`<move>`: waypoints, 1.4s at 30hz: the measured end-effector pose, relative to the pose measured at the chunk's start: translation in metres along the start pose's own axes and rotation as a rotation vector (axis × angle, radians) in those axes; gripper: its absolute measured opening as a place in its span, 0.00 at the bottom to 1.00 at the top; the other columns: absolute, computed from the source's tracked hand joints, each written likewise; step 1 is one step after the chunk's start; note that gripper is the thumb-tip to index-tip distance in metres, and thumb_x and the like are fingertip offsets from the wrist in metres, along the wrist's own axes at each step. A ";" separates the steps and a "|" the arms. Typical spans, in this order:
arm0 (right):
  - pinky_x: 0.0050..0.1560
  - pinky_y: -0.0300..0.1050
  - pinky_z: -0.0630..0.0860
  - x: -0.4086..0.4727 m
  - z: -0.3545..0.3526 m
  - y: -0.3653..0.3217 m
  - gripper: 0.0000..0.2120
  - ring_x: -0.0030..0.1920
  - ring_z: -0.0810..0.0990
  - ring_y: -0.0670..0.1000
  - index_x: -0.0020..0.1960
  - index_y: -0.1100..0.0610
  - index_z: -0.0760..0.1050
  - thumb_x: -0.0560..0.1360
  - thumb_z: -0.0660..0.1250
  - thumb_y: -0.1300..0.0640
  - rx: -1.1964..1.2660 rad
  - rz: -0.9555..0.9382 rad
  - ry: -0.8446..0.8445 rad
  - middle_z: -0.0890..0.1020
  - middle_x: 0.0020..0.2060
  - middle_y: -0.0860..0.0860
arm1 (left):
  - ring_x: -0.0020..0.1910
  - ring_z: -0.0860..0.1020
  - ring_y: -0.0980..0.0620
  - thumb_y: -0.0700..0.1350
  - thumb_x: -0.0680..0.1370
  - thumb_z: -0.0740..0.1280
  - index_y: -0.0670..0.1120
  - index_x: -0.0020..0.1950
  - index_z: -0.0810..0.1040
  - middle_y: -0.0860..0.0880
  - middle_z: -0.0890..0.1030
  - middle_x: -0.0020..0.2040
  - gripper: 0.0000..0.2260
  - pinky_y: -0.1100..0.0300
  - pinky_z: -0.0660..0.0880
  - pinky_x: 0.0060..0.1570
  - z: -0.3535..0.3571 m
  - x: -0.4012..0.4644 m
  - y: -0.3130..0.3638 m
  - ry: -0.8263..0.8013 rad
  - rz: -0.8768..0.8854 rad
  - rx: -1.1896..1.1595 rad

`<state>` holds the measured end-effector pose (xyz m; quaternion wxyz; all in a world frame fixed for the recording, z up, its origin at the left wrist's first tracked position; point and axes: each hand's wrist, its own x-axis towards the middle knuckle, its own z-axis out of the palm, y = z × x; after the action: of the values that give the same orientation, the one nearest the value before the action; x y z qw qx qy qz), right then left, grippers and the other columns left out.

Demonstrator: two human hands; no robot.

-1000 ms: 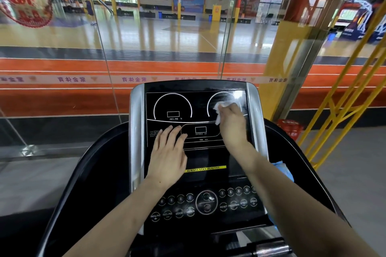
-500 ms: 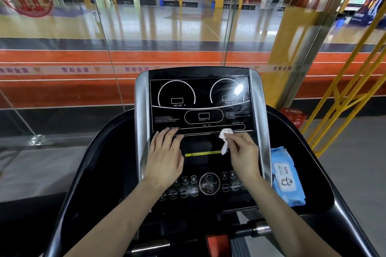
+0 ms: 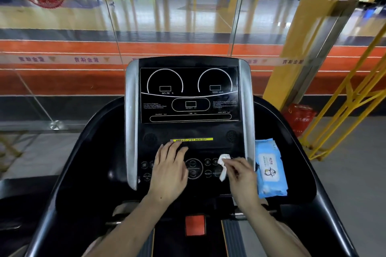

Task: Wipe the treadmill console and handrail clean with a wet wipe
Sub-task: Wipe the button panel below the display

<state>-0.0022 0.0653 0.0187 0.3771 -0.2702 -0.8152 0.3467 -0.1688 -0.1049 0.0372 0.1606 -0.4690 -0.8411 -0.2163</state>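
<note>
The black treadmill console with silver side strips stands straight ahead, its dial display at the top and round buttons at the bottom. My right hand pinches a crumpled white wet wipe against the button row at the lower right of the console. My left hand lies flat, fingers together, on the lower left buttons below the yellow label strip. The black curved handrail wraps both sides of the console.
A blue pack of wet wipes lies on the right console tray. A red safety key block sits below the console. A glass wall stands just beyond, with yellow railings and a red bin to the right.
Both hands have slid down the console, from the display through the middle panel to the button row. The right hand kept hold of the wipe. The camera tilted down.
</note>
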 end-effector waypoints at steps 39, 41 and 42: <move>0.46 0.54 0.82 0.002 -0.037 0.101 0.16 0.48 0.79 0.60 0.58 0.66 0.82 0.72 0.73 0.76 -0.400 -0.618 -0.293 0.82 0.47 0.58 | 0.78 0.65 0.40 0.42 0.76 0.59 0.47 0.69 0.75 0.43 0.70 0.73 0.21 0.39 0.56 0.80 0.085 -0.094 0.052 -0.131 0.056 0.034; 0.42 0.54 0.82 0.025 -0.035 0.089 0.16 0.47 0.78 0.60 0.57 0.65 0.83 0.71 0.72 0.76 -0.425 -0.605 -0.262 0.81 0.45 0.57 | 0.77 0.66 0.40 0.42 0.76 0.60 0.47 0.69 0.75 0.43 0.70 0.73 0.20 0.39 0.57 0.80 0.086 -0.095 0.052 -0.135 0.043 0.032; 0.41 0.54 0.82 0.041 -0.034 0.082 0.17 0.47 0.78 0.60 0.56 0.64 0.83 0.71 0.71 0.76 -0.422 -0.571 -0.217 0.81 0.45 0.57 | 0.77 0.66 0.41 0.42 0.76 0.61 0.47 0.69 0.75 0.43 0.70 0.73 0.20 0.40 0.57 0.80 0.085 -0.095 0.053 -0.141 0.036 0.035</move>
<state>0.0163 0.1565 -0.0110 0.3060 -0.0654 -0.9466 0.0782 -0.0805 -0.1049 -0.0693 0.1127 -0.4953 -0.8454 -0.1651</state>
